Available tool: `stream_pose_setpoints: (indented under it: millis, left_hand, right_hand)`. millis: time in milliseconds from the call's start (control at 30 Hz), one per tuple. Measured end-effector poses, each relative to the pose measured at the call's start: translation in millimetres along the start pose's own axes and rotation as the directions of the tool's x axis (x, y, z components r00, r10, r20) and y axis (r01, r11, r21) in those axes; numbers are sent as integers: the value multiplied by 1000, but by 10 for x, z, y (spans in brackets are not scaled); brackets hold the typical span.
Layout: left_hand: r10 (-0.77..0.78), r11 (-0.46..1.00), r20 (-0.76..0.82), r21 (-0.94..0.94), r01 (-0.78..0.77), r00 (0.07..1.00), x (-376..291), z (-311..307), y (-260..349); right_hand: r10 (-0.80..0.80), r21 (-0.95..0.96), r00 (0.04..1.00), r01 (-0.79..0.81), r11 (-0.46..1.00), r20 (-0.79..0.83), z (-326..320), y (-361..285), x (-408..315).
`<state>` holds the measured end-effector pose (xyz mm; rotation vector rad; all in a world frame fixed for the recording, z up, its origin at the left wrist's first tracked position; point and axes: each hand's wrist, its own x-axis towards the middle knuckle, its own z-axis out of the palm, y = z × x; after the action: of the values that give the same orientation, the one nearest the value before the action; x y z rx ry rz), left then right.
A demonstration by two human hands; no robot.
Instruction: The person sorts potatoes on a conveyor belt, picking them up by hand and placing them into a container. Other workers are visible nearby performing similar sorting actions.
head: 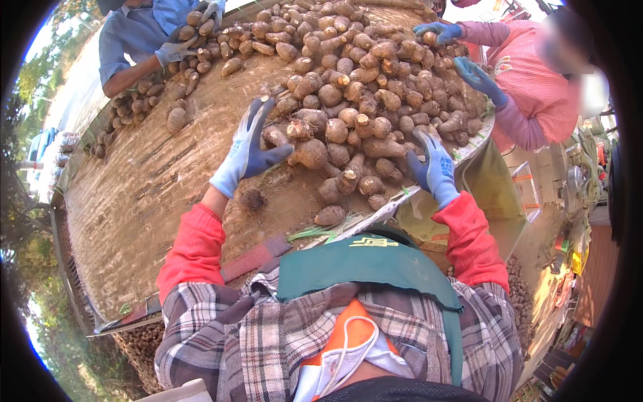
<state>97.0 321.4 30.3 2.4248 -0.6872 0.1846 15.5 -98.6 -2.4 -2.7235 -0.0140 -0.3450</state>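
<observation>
A heap of brown taro corms (346, 133) lies on a broad, soil-covered work surface (140, 206) before me. My left hand (248, 143), in a pale blue glove with darker blue palm and fingers, hovers at the heap's left edge with fingers spread. Its thumb points toward a large round corm (310, 154), and whether they touch I cannot tell. At the heap's front right edge is my right hand (436, 163), gloved alike, thumb and fingers apart beside the nearest corms. Neither hand holds anything. A small dark corm (252, 199) lies alone below my left hand.
Across at the left, a person's gloved hands (173, 53) handle corms. Another person's blue-gloved hands (474, 78) are at the heap's right side. A whitish edge strip (382, 213) runs close before me; yellowish sheeting (490, 191) hangs at the right. More corms (143, 349) lie lower left.
</observation>
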Motion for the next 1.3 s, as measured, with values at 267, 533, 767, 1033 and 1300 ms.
stream_pose_setpoints:
  millis: [267, 533, 767, 1033, 1300]
  left_hand:
    - [-89, 990, -137, 95, 102, 987, 240, 1013, 421]
    - [-79, 996, -109, -40, 75, 991, 1212, 1378, 1084]
    - [-110, 992, -441, -99, 73, 891, 720, 327, -224]
    - [-551, 498, -724, 114, 860, 415, -181, -649, -2548]
    - [-523, 712, -636, 40, 701, 568, 104, -355, -3238]
  right_hand:
    - [-501, 211, 862, 478, 853, 73, 65, -34, 186]
    - [-201, 286, 980, 194, 939, -4, 33, -22, 227]
    - [-445, 269, 895, 435, 860, -25, -17, 135, -63]
    - [-391, 176, 918, 375, 910, 67, -12, 46, -16]
    - [-362, 132, 929, 350, 927, 81, -33, 11, -22]
